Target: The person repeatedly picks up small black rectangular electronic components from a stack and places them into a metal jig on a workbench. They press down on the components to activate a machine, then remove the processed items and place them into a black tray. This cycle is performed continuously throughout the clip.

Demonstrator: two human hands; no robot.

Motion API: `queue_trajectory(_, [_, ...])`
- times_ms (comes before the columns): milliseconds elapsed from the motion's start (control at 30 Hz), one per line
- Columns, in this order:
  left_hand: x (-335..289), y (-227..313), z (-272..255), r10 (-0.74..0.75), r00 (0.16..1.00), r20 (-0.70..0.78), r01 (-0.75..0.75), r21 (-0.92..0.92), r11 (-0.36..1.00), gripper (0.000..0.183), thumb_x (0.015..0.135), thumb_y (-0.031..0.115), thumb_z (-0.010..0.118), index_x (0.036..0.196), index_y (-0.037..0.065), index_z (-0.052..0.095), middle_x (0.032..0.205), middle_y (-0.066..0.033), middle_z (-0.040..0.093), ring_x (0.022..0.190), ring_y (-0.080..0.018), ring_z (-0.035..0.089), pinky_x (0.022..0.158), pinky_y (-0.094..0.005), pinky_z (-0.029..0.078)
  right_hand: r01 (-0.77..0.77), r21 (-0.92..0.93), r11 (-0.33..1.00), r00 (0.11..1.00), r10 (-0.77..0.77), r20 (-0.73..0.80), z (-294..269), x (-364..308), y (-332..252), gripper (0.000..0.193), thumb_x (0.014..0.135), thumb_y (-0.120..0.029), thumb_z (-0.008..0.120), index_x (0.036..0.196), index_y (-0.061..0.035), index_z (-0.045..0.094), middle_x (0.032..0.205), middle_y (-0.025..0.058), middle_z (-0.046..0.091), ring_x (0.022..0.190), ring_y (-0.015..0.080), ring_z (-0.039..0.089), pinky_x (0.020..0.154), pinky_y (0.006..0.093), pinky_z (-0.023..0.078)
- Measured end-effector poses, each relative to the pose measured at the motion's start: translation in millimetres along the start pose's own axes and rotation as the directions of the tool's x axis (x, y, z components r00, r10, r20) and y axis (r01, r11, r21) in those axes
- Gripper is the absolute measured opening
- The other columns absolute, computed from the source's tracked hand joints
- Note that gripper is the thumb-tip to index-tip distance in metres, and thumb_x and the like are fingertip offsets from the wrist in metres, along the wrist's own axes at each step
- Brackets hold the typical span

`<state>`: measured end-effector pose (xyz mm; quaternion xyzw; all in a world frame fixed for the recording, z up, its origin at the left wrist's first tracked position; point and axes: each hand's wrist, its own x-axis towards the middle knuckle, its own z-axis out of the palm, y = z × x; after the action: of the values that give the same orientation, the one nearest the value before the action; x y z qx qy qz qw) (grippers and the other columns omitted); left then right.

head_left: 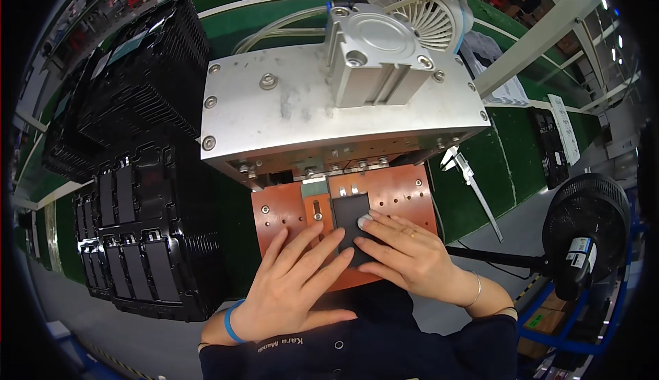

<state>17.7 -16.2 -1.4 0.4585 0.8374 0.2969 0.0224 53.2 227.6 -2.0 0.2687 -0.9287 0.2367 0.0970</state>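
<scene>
A flat black rectangular part (349,215) lies on the orange base plate (401,191) of a metal press (329,109). My right hand (405,253) rests on the part's right edge, index fingertip pressing near its middle. My left hand (292,284) lies flat on the plate, fingers spread, fingertips touching the part's lower left side. Neither hand grips anything. A blue band circles my left wrist and a thin bangle my right.
Black trays (141,256) holding several black parts sit to the left, with taller stacks of black trays (137,71) behind. A caliper (470,181) lies on the green mat to the right. A black fan (587,232) stands at far right. A pneumatic cylinder (374,54) tops the press.
</scene>
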Motion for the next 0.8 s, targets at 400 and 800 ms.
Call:
queue_trajectory(400, [20.0, -7.8, 1.9, -0.062, 0.996, 0.061, 0.058, 0.062, 0.996, 0.08, 0.076, 0.066, 0.067, 0.129, 0.006, 0.06, 0.145, -0.0104, 0.047, 0.137, -0.0399, 0.036, 0.11, -0.0585, 0.028, 0.043, 0.036, 0.998, 0.999, -0.042, -0.03, 0.1, 22.2, 18.7, 0.038, 0.076, -0.019, 0.08, 0.106, 0.0007, 0.069, 0.119, 0.0158, 0.065, 0.112, 0.0321, 0.064, 0.095, 0.0385, 0.054])
queue_trajectory(800, [17.4, -6.6, 6.2, -0.096, 0.99, 0.102, 0.084, 0.115, 0.99, 0.069, 0.078, 0.069, 0.063, 0.123, 0.016, 0.066, 0.141, -0.0046, 0.053, 0.136, -0.0342, 0.039, 0.11, -0.0603, 0.024, 0.096, -0.041, 0.995, 0.995, -0.096, -0.005, -1.3, 24.4, 19.4, 0.035, 0.075, -0.022, 0.08, 0.1, 0.0006, 0.071, 0.113, 0.0154, 0.068, 0.105, 0.0307, 0.067, 0.085, 0.0367, 0.058])
